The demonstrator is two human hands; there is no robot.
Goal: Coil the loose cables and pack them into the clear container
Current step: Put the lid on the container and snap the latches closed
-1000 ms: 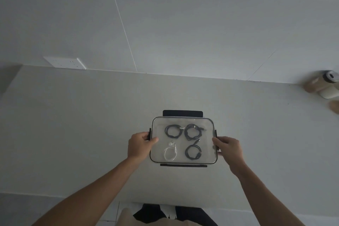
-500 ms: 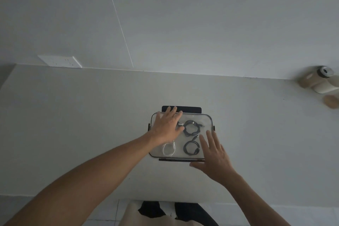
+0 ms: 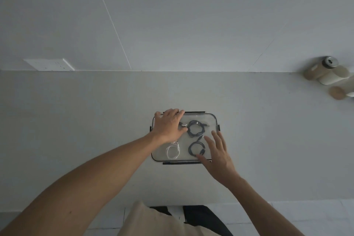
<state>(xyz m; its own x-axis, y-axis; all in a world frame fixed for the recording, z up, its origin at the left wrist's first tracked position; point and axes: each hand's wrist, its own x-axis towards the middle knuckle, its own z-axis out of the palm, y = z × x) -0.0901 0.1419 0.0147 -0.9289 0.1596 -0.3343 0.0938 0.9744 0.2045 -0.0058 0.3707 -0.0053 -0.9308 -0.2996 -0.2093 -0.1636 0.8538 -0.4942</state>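
Observation:
The clear container (image 3: 210, 119) with black clips lies on the pale counter, its transparent lid on top. Through the lid I see a dark coiled cable (image 3: 196, 128) at the upper right, another dark coil (image 3: 197, 149) at the lower right, and a white coiled cable (image 3: 173, 151) at the lower left. My left hand (image 3: 169, 124) lies flat on the lid's upper left part, fingers curled over the far edge, hiding what is beneath. My right hand (image 3: 218, 151) rests with spread fingers on the lid's lower right corner.
A white wall socket (image 3: 48, 64) sits at the back left where the counter meets the wall. Beige and white cylindrical jars (image 3: 325, 73) stand at the far right. The counter's front edge runs just in front of my body.
Both hands left the container's side clips and came onto the lid. The left hand then reached further up to the lid's far edge; the right stays at the lower right.

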